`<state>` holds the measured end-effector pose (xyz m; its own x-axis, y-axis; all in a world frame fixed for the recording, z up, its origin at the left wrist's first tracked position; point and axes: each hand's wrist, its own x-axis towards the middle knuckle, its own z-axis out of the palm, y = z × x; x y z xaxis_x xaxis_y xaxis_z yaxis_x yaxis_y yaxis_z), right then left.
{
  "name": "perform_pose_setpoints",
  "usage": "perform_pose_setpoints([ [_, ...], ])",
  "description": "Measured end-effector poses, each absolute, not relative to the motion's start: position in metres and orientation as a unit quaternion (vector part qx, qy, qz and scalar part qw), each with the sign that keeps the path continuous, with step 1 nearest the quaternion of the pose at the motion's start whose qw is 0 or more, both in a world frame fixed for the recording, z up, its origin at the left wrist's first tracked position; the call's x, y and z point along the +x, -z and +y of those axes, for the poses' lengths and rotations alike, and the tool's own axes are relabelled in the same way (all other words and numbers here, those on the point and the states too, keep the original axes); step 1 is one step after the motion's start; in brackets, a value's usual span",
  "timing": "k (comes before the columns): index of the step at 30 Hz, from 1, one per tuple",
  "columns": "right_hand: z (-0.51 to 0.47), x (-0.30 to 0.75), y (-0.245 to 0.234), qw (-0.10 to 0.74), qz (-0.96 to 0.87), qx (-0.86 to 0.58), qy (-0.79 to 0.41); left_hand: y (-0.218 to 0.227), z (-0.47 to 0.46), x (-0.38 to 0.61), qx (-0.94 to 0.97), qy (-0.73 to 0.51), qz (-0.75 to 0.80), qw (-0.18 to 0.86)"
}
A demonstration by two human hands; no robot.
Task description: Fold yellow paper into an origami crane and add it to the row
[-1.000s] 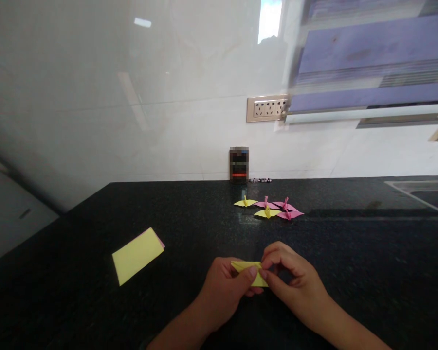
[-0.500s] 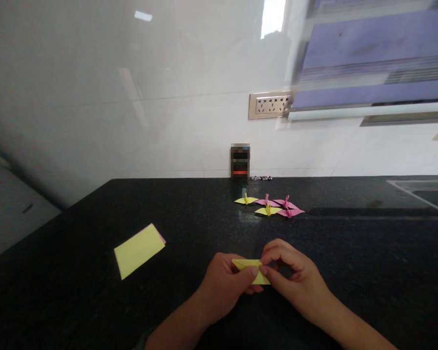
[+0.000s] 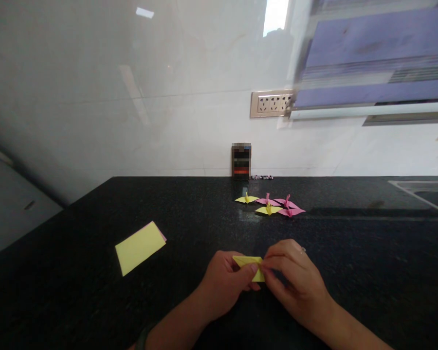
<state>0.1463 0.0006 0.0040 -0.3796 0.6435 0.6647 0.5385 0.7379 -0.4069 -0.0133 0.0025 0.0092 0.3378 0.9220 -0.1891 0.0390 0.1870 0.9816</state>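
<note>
Between my two hands is a small piece of folded yellow paper, held just above the dark countertop. My left hand is closed on its left part, thumb on top and fingers underneath. At its right edge my right hand pinches the paper between thumb and fingertips, which partly cover that edge. Beyond the hands stand several folded paper cranes: yellow ones at the left and front, pink ones at the right. To the left lies a stack of yellow paper with a pink edge showing beneath.
A dark phone-like object, its front pixelated, leans against the white wall, with a beaded strap beside it. The black countertop reaches to a sink edge at the right. A socket panel is on the wall.
My right hand has turned a little, bringing its knuckles more into view, and its fingers have closed on the paper's right edge. My left hand keeps its hold.
</note>
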Motion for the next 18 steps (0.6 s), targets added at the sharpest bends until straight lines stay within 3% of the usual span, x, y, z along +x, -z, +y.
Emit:
perform_pose_setpoints([
  [9, -0.0031, 0.1501, -0.0078, 0.353, -0.874, -0.331, 0.034, -0.007, 0.0035, -0.0157, 0.522, -0.364, 0.44, 0.634],
  [14, -0.0018, 0.1459, -0.0072, 0.388, -0.841, -0.371, -0.065, -0.0091, 0.0023, -0.015, 0.529, -0.354, 0.416, 0.65],
  [18, 0.0011, 0.1444, -0.0044, 0.369, -0.817, -0.417, -0.15, -0.0092, 0.0025, -0.0138, 0.544, -0.343, 0.427, 0.636],
])
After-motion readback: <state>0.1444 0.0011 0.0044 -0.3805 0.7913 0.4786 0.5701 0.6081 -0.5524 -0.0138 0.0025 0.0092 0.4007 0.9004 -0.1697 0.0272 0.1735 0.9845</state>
